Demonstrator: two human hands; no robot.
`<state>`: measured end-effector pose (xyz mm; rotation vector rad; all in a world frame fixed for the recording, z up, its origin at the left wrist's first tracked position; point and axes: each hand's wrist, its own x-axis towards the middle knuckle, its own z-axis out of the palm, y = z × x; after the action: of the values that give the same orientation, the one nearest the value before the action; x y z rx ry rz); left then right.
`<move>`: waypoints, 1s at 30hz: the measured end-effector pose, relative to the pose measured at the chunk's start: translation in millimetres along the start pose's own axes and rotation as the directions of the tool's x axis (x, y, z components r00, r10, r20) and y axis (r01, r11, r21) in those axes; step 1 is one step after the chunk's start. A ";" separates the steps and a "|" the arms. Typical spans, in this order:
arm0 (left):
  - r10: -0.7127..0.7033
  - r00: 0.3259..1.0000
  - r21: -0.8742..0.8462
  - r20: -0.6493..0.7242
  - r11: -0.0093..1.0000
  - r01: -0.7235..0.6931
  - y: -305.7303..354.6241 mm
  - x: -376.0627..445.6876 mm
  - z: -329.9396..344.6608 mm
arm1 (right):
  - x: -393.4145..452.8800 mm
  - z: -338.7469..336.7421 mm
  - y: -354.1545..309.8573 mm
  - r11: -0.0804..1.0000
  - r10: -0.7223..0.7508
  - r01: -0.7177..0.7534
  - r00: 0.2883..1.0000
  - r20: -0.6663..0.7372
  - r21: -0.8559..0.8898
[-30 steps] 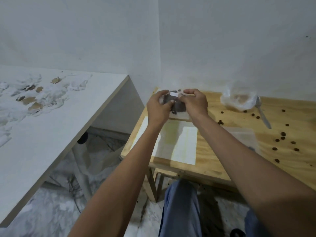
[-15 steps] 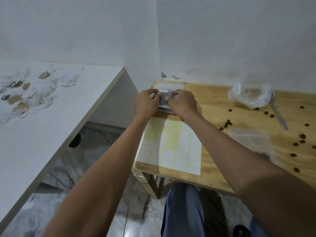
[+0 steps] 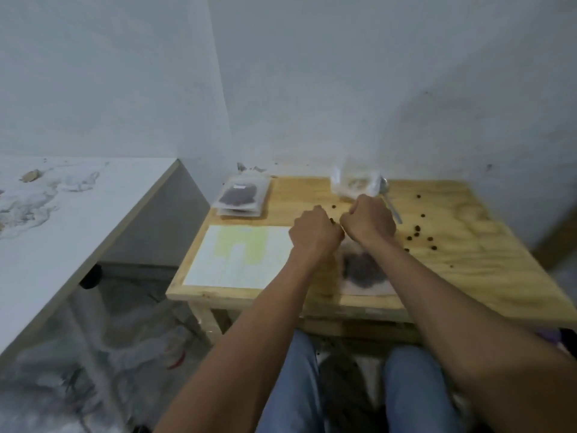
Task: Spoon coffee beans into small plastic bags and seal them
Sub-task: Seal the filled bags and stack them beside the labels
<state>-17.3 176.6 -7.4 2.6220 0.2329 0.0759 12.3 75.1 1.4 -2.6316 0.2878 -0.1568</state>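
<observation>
My left hand [image 3: 315, 234] and my right hand [image 3: 368, 223] hover side by side over the middle of the wooden table [image 3: 468, 276]. Their fingers are curled, with the backs toward me. Motion blur hides whether they pinch anything. A small clear bag with dark coffee beans [image 3: 363, 271] lies flat just below my wrists, near the front edge. Filled small bags [image 3: 240, 196] are stacked at the far left corner. A crumpled clear plastic bag [image 3: 354, 182] sits at the back, and a metal spoon [image 3: 392, 207] lies beside it, partly behind my right hand.
A white and yellow label sheet [image 3: 240, 260] lies at the table's front left. Loose beans [image 3: 416, 235] are scattered to the right of my hands. A white table [image 3: 78, 229] with debris stands to the left across a gap. My knees are below the table's edge.
Both hands let go of the filled bag at the far left corner, where it now lies on the stack. They moved right to the middle of the table, and the camera turned right.
</observation>
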 end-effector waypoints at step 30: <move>-0.419 0.862 -0.322 -0.283 0.889 0.326 -137.0 6.3 -49.6 | -10.1 -11.2 -24.5 0.676 -0.214 0.130 0.977 0.024 0.726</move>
<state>-36.6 319.1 -31.1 2.2350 0.8001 0.4075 5.0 93.4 22.3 -1.8505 -0.0693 -0.1511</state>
